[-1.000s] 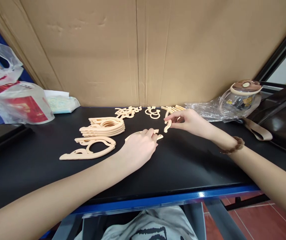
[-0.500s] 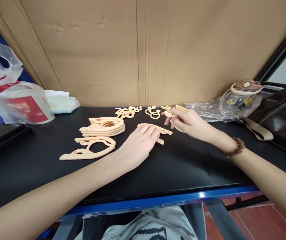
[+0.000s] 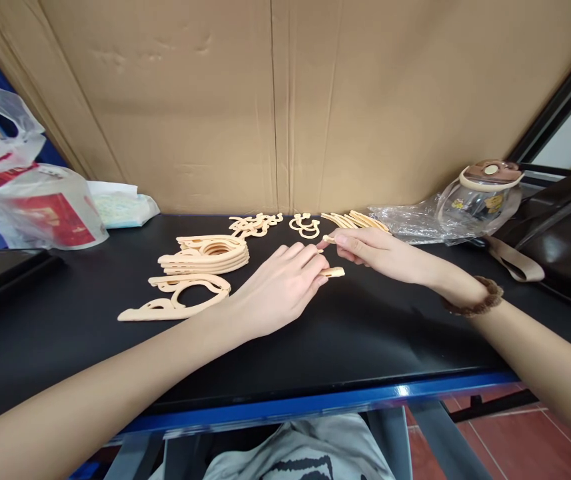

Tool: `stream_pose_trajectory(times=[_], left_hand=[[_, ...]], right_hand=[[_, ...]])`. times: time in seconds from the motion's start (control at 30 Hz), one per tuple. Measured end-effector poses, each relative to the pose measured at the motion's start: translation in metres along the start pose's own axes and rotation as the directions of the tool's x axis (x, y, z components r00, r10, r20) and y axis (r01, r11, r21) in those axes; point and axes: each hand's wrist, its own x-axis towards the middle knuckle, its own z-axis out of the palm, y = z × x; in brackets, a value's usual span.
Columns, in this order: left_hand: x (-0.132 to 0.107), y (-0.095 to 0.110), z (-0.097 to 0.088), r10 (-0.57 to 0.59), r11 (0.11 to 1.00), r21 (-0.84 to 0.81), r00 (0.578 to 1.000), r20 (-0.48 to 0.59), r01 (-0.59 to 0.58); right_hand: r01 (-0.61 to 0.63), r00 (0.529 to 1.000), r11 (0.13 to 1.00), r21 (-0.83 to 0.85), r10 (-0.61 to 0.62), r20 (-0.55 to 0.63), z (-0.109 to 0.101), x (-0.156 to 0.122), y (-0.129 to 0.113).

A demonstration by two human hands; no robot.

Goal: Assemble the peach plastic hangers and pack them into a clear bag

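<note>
My left hand (image 3: pixel 285 287) is closed around a cream plastic folding hanger (image 3: pixel 334 272), palm down above the black table. Only one end of that hanger sticks out past the fingers; the rest is hidden. Just to the right, my right hand (image 3: pixel 372 250) pinches a small cream hook (image 3: pixel 328 239) close to the left fingertips. Most of the hook is covered by the fingers. Left of my hands lie a stack of folded hangers (image 3: pixel 205 257) and, nearer me, a single folded hanger (image 3: pixel 178 303).
Behind the hands lie a pile of loose cream hooks (image 3: pixel 256 223), a few curved hooks (image 3: pixel 305 227) and several slim cream strips (image 3: pixel 355 220). Clear plastic wrap (image 3: pixel 410 217), a lidded bottle (image 3: pixel 485 193) and a dark bag (image 3: pixel 565 233) stand right; a bagged container (image 3: pixel 50 207) and phone (image 3: pixel 5 277) left.
My left hand has lifted the hanger and turned it slightly to the right. My right hand has come down and toward me from the strips, bringing the hook to the left fingertips.
</note>
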Motion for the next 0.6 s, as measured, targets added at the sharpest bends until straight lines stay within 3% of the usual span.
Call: stream_pose_trajectory(times=[0.13,0.3,0.6], left_hand=[[0.0001,-0.0019,-0.0001,0.05,0.994,0.097,0.999,-0.021,-0.048],[0.0011,-0.0018,-0.004,-0.001,0.992,0.122,0.997,-0.076,0.011],[0.0001,-0.0002,-0.0047,-0.153,0.974,-0.184,0.983,-0.097,0.134]], right_hand=[[-0.016,0.999,1.0,0.014,0.016,0.032,-0.0023,-0.0012,-0.0022],[-0.069,0.996,0.997,0.025,0.067,0.064,-0.0046,-0.003,-0.0092],[-0.072,0.995,0.997,0.008,0.071,0.064,-0.0094,-0.0027,-0.0092]])
